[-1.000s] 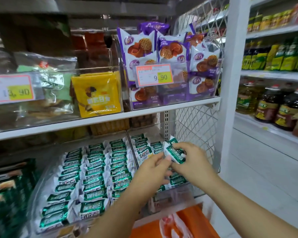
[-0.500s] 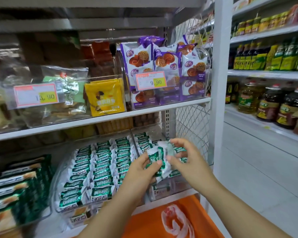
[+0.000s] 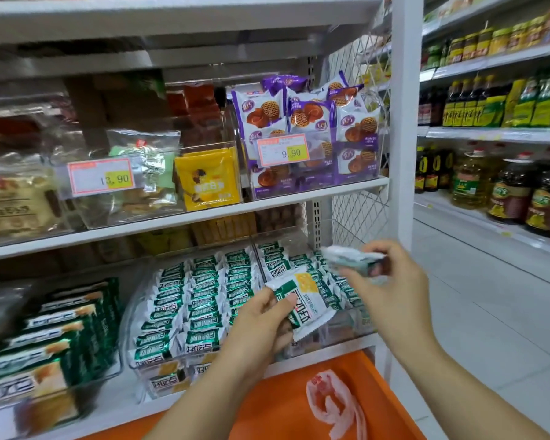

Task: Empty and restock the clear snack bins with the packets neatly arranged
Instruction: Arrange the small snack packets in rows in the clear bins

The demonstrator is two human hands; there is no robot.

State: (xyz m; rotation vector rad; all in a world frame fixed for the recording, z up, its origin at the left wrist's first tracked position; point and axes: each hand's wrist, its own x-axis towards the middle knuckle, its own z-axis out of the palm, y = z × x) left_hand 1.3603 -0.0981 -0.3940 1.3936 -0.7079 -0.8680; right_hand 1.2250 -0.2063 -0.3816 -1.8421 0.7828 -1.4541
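Nearest, an orange crate (image 3: 283,408) sits below the shelving with one crumpled pink plastic bag (image 3: 331,398) in it and no packets that I can see. Above it, the left hand (image 3: 258,328) holds one green-and-white packet (image 3: 305,308), thumb pressed on its face and fingers curled beneath. The right hand (image 3: 394,290), raised a little higher, pinches a blurred packet (image 3: 350,257) between thumb and bent fingers; whether it is one or two I cannot tell. Both are in the air just in front of the right-hand bin (image 3: 346,328), which looks only part filled: two short rows stand at its back and the front is bare, so this seems to be the bin in hand. Beside it, the middle bin (image 3: 129,319) looks finished, with three tidy rows of the same packets, too many to count. The left bin (image 3: 118,363) holds larger green packs, about five showing. So, of three clear bins on this shelf, I judge one restocked and one under way. On the shelf above are roughly eight purple biscuit packs (image 3: 308,119), one yellow packet (image 3: 207,177), and two tags, a 9.90 tag (image 3: 283,151) and a 13.90 tag (image 3: 102,177). Oil bottles (image 3: 508,195) line the far aisle.
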